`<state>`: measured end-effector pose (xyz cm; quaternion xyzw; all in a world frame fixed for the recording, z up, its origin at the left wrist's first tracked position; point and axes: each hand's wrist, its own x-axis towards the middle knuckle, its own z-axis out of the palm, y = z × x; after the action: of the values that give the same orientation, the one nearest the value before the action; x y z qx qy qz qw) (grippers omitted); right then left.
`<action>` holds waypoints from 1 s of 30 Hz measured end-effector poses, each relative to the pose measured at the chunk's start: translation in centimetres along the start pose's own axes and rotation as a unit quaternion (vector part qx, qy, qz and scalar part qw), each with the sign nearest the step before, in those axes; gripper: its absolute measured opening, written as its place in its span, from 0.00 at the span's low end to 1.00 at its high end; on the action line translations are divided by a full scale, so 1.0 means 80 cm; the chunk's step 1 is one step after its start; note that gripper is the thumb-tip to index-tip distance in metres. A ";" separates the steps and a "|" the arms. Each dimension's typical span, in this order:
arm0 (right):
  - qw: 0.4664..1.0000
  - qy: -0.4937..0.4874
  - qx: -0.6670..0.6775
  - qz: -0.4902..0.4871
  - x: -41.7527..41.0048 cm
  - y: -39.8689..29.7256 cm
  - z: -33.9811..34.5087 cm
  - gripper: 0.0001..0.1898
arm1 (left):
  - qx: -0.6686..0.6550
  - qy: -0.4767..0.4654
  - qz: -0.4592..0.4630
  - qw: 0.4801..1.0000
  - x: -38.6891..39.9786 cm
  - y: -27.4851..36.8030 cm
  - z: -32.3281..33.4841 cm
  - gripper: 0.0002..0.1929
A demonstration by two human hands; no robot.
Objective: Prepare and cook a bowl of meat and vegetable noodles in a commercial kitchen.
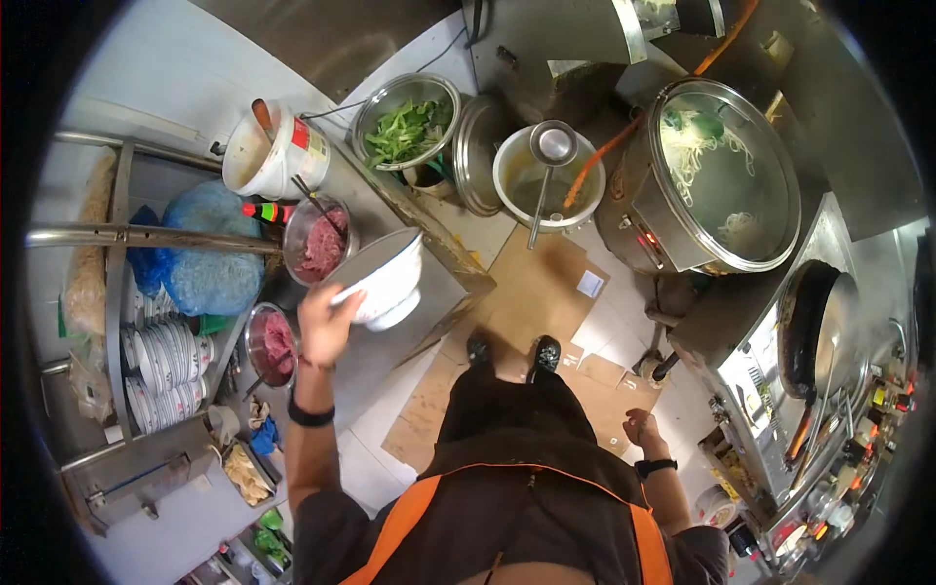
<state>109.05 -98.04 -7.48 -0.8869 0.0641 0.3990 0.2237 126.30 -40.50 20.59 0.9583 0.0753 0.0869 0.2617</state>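
My left hand grips the rim of a white bowl, tilted on its side above the metal counter. Just behind the bowl stands a metal basin of raw minced meat with chopsticks in it. A second metal basin of raw meat is left of my wrist. My right hand hangs low by my side, its fingers loosely bent and partly apart, with nothing seen in it.
At the far right is a large steaming noodle pot. A ladle lies across a white pot. Leafy greens fill a bowl beyond the counter. Stacked plates stand on the left shelf; a wok is at right. Cardboard covers the floor.
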 end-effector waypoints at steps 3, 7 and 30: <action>0.994 0.020 -0.034 -0.097 0.057 0.010 0.008 0.17 | 0.082 0.126 0.028 0.988 -0.072 -0.029 0.030 0.08; 0.981 0.062 -0.027 -0.184 0.142 -0.112 -0.043 0.13 | 0.168 0.061 -0.005 0.984 -0.166 -0.097 0.093 0.06; 0.898 0.227 0.376 0.027 0.615 -0.379 0.049 0.18 | 0.210 0.073 -0.383 0.897 -0.275 -0.045 0.129 0.29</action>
<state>148.38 -66.09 -35.49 -0.8010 0.2824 0.1392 0.5091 106.64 -46.67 7.21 0.8790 0.4718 0.0314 0.0608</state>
